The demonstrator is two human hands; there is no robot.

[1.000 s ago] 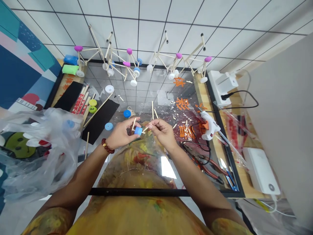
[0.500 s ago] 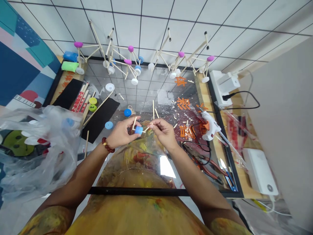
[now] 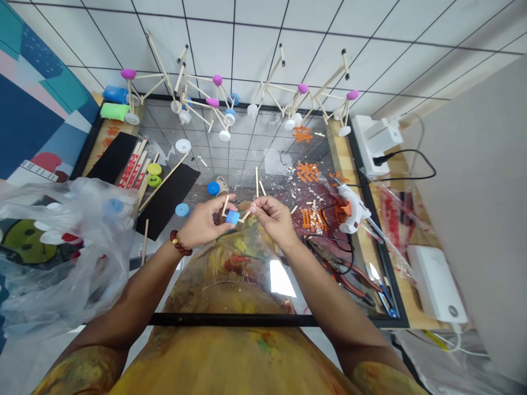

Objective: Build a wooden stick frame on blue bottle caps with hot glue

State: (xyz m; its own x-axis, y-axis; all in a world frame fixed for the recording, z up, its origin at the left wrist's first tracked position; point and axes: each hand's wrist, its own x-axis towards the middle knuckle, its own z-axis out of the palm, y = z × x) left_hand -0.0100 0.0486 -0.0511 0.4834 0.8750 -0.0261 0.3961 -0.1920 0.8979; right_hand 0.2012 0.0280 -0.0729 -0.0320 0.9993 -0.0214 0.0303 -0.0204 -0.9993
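Note:
My left hand (image 3: 203, 224) is closed round a small blue cap (image 3: 232, 218) and a short wooden stick, held over the glass table top (image 3: 247, 159). My right hand (image 3: 274, 219) pinches another short wooden stick (image 3: 246, 215) whose tip meets the blue cap. Both hands meet just above the middle of the table. A red bead bracelet (image 3: 180, 244) circles my left wrist.
Several stick models with pink, blue and white caps (image 3: 214, 104) stand along the far edge. A white glue gun (image 3: 352, 207), pliers and black cables lie at right. Loose blue caps (image 3: 213, 188), chopsticks (image 3: 138, 167), black sheets and a clear plastic bag (image 3: 61, 247) lie at left.
The view has shifted slightly; my hands stay together on the blue cap and sticks, with only tiny finger movement.

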